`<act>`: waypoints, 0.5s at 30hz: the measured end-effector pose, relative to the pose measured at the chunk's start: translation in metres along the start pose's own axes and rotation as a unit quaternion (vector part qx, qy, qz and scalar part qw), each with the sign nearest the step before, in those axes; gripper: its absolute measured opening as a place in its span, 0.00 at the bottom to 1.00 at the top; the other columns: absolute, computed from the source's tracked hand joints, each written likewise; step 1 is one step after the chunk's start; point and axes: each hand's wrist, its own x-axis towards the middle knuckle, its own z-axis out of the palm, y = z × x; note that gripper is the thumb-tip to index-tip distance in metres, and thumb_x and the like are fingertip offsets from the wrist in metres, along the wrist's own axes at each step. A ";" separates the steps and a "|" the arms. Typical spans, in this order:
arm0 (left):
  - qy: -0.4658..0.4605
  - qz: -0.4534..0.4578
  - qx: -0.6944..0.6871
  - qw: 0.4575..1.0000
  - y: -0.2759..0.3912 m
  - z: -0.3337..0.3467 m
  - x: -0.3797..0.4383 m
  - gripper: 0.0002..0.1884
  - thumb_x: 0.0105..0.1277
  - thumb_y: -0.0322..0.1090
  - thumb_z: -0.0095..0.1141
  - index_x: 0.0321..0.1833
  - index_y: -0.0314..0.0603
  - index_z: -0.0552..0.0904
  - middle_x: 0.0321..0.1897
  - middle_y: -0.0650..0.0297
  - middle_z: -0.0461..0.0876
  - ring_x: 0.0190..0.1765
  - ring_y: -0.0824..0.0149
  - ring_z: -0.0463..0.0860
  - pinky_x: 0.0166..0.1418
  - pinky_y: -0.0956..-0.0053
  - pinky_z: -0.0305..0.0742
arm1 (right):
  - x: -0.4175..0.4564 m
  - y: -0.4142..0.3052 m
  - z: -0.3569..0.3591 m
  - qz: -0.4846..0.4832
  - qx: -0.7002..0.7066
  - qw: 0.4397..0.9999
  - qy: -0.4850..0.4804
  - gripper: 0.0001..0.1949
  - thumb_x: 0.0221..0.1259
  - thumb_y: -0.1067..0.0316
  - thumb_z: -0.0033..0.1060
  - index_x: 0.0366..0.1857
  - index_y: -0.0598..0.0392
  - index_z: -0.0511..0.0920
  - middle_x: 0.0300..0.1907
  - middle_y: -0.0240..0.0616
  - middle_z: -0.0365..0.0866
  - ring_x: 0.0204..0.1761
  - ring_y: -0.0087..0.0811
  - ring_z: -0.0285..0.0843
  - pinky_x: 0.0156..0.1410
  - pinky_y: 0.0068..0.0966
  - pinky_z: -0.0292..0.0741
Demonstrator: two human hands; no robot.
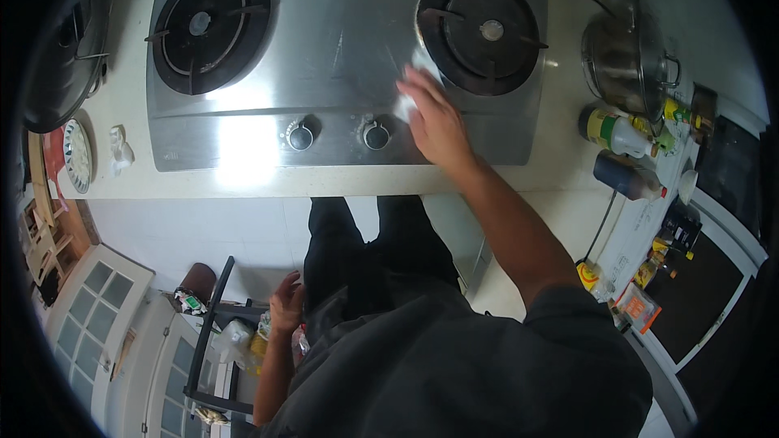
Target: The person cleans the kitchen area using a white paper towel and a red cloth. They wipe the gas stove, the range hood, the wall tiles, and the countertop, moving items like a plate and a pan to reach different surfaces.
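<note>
My right hand (437,118) presses a white tissue or cloth (404,107) onto the stainless-steel top of a two-burner gas stove (341,73). It is at the lower left edge of the right burner (492,30); fingers cover part of the white wad, and its exact material is unclear. Just left of the hand is the right control knob (376,135), with the left knob (300,136) farther along the front panel. The left burner (204,24) has a black pan support. My left hand (287,303) hangs beside my thigh, fingers loosely curled, with nothing visible in it.
A lidded steel pot (627,61) and several bottles, one a dark sauce bottle (627,175), line the counter's right side. On the left are a black wok or pan (64,55), a patterned plate (76,155) and a crumpled white wad (120,149). A dark metal rack (210,328) stands behind my left arm.
</note>
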 end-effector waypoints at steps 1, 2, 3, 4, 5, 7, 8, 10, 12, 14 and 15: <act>-0.010 -0.026 0.004 1.000 0.003 0.000 -0.001 0.19 0.67 0.38 0.55 0.58 0.37 0.77 0.43 0.51 0.85 0.47 0.60 0.85 0.50 0.70 0.77 | 0.021 -0.008 0.006 0.019 0.020 1.000 0.007 0.20 0.54 0.81 0.54 0.53 0.57 0.78 0.66 0.47 0.69 0.70 0.48 0.61 0.73 0.36 0.62; 0.002 0.001 0.020 1.000 0.001 0.001 0.001 0.19 0.67 0.37 0.55 0.58 0.37 0.77 0.45 0.50 0.85 0.46 0.58 0.86 0.49 0.69 0.78 | 0.049 -0.005 0.019 -0.028 -0.003 0.999 0.026 0.19 0.54 0.80 0.55 0.53 0.57 0.78 0.66 0.47 0.68 0.70 0.48 0.62 0.73 0.36 0.62; 0.009 0.025 0.042 0.999 -0.002 -0.002 0.003 0.19 0.66 0.36 0.56 0.57 0.36 0.77 0.46 0.48 0.84 0.46 0.57 0.86 0.48 0.68 0.79 | 0.078 0.005 0.032 -0.068 -0.025 0.996 0.049 0.19 0.54 0.79 0.56 0.52 0.57 0.78 0.67 0.47 0.67 0.70 0.47 0.62 0.73 0.37 0.62; 0.019 0.049 0.061 0.997 -0.008 -0.001 0.002 0.18 0.65 0.35 0.56 0.57 0.36 0.77 0.47 0.47 0.84 0.45 0.55 0.87 0.47 0.66 0.80 | 0.107 0.015 0.042 -0.084 -0.049 0.993 0.066 0.19 0.55 0.78 0.55 0.53 0.56 0.78 0.67 0.46 0.68 0.70 0.46 0.61 0.72 0.36 0.62; 0.025 0.073 0.066 0.995 -0.010 -0.001 0.007 0.18 0.65 0.35 0.56 0.57 0.36 0.77 0.47 0.48 0.84 0.46 0.55 0.87 0.47 0.66 0.80 | 0.136 0.026 0.048 -0.101 -0.073 0.988 0.088 0.20 0.56 0.76 0.54 0.54 0.55 0.77 0.67 0.46 0.69 0.71 0.46 0.60 0.72 0.35 0.63; 0.030 0.116 0.072 0.990 -0.014 -0.002 0.010 0.18 0.65 0.35 0.57 0.56 0.36 0.78 0.47 0.49 0.84 0.46 0.55 0.87 0.48 0.66 0.80 | 0.165 0.032 0.049 -0.160 -0.135 0.970 0.124 0.15 0.56 0.73 0.58 0.49 0.56 0.80 0.61 0.41 0.75 0.68 0.43 0.64 0.71 0.37 0.64; 0.031 0.086 0.025 0.996 -0.013 0.001 0.009 0.18 0.65 0.35 0.57 0.56 0.36 0.78 0.48 0.50 0.84 0.47 0.55 0.86 0.49 0.65 0.80 | 0.157 0.036 0.043 -0.156 -0.115 0.980 0.054 0.17 0.56 0.75 0.55 0.51 0.54 0.79 0.62 0.44 0.74 0.67 0.47 0.66 0.69 0.35 0.67; 0.013 0.056 0.024 0.998 -0.007 0.001 0.005 0.18 0.65 0.36 0.57 0.56 0.35 0.78 0.49 0.50 0.84 0.47 0.55 0.86 0.50 0.66 0.80 | 0.103 0.036 0.038 -0.126 0.004 0.992 0.002 0.14 0.56 0.75 0.55 0.47 0.53 0.81 0.57 0.43 0.78 0.61 0.47 0.73 0.64 0.36 0.72; 0.008 0.045 0.011 0.999 -0.011 0.005 0.002 0.18 0.65 0.37 0.56 0.56 0.36 0.78 0.47 0.49 0.84 0.48 0.54 0.86 0.50 0.66 0.79 | 0.036 0.022 0.019 -0.109 -0.035 0.993 -0.019 0.14 0.55 0.77 0.56 0.45 0.54 0.81 0.52 0.44 0.81 0.54 0.48 0.78 0.59 0.36 0.75; 0.004 0.046 0.028 0.999 -0.004 0.003 0.005 0.18 0.66 0.38 0.56 0.56 0.37 0.78 0.45 0.49 0.85 0.48 0.54 0.86 0.50 0.66 0.79 | -0.020 0.009 -0.002 -0.023 -0.032 0.999 0.008 0.17 0.52 0.81 0.55 0.46 0.54 0.81 0.50 0.46 0.80 0.53 0.47 0.78 0.59 0.35 0.74; 0.000 0.045 0.041 0.998 -0.001 -0.001 0.006 0.18 0.66 0.38 0.56 0.56 0.38 0.78 0.44 0.49 0.85 0.48 0.54 0.86 0.50 0.66 0.79 | -0.030 -0.003 -0.009 0.021 -0.020 0.998 0.052 0.18 0.51 0.82 0.55 0.47 0.54 0.80 0.50 0.46 0.79 0.53 0.47 0.77 0.59 0.35 0.74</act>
